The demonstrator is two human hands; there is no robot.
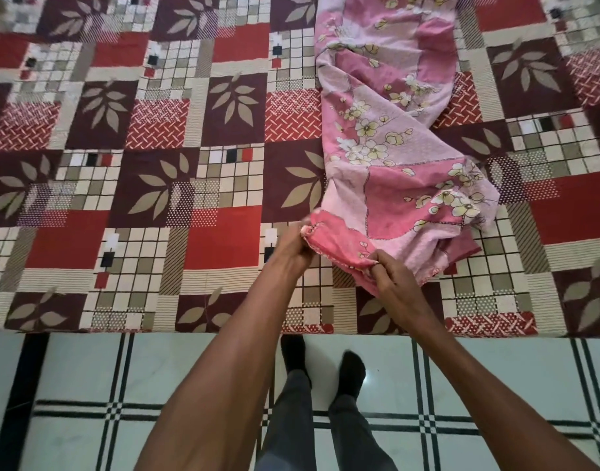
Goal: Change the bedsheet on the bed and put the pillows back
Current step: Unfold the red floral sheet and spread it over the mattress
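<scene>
A pink floral bedsheet lies bunched in a long strip across the bed, from the far side to the near edge. The bed is covered by a red, maroon and cream patchwork sheet with leaf motifs. My left hand grips the near hem of the pink sheet at its left corner. My right hand pinches the same hem a little to the right. Both hands hold the cloth just above the bed's near edge. No pillows are in view.
The bed's near edge runs across the frame. Below it is a white tiled floor with dark green stripes. My legs and dark-socked feet stand close to the bed.
</scene>
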